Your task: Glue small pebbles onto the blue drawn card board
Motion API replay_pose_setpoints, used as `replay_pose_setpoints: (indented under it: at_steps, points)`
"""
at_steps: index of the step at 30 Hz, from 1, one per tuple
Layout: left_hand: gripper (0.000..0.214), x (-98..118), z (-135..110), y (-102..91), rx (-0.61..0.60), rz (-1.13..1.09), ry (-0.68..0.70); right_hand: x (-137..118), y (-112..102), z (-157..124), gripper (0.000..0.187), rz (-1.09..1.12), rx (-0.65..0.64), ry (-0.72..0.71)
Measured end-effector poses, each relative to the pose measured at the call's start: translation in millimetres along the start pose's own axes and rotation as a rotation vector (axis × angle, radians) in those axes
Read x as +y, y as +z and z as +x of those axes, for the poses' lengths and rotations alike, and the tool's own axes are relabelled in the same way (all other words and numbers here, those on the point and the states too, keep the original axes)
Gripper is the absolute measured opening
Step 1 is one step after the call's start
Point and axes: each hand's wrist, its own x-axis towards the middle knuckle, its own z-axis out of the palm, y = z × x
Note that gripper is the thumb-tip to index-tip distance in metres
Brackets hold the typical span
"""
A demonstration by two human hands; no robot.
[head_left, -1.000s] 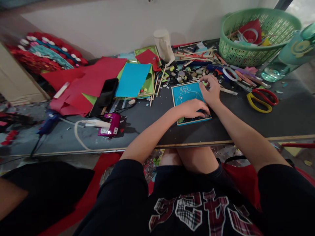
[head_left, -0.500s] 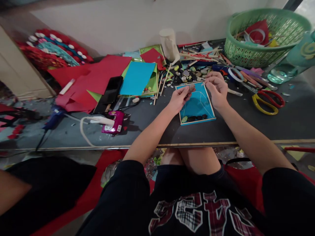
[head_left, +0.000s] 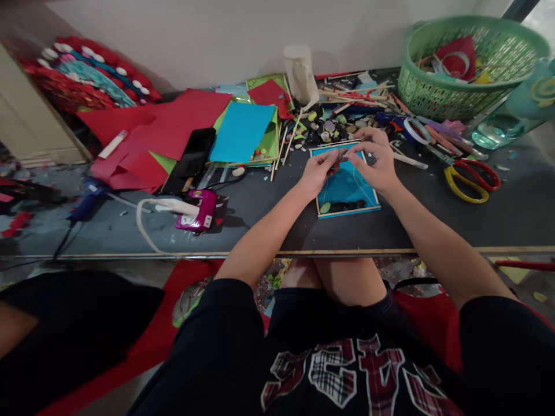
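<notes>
I sit in what looks like a craft workshop or craft room; which of the two I can't tell. My dark worktable (head_left: 411,228) carries red paper (head_left: 186,124), a blue sheet (head_left: 243,133), a heap of pebbles (head_left: 329,125), wooden sticks (head_left: 358,95) and scissors (head_left: 472,180). A green basket (head_left: 427,95) holds paper scraps and what seems a tape roll. Before me lies a stick-edged blue panel (head_left: 344,189) with pebbles along one edge, and coloured bits litter the floor (head_left: 265,294) below.
</notes>
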Motion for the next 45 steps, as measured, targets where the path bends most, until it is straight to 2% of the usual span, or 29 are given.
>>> replay_pose_setpoints:
  at_steps: [8,15,22,29,35,39,45]
  points:
    - [0.049,0.4,-0.9,-0.4,-0.024,0.02,0.007,3.0,1.0,0.5,0.054,0.014,0.041,-0.048]
    - [0.05,-7.2,3.6,-5.3,-0.032,0.041,0.029,4.5,0.9,0.2,0.043,-0.077,0.065,-0.025]
    - [0.049,-6.1,2.3,-4.1,-0.028,0.094,0.042,-0.2,-1.6,-2.3,0.031,-0.151,0.081,-0.03]
    - [0.041,-10.1,5.3,-5.4,-0.025,0.027,0.057,2.0,0.0,-2.9,0.041,-0.175,0.11,-0.044]
    - [0.052,-9.3,3.6,-4.9,-0.02,0.132,0.091,15.5,-2.4,1.0,0.047,-0.132,0.157,-0.034]
    - [0.057,-10.2,4.2,-5.1,-0.068,0.102,0.142,18.7,-4.6,4.5,0.053,0.007,0.116,0.005]
    - [0.062,-8.9,5.0,-6.5,-0.136,0.049,0.111,5.9,-0.1,6.3,0.054,0.5,-0.172,0.264]
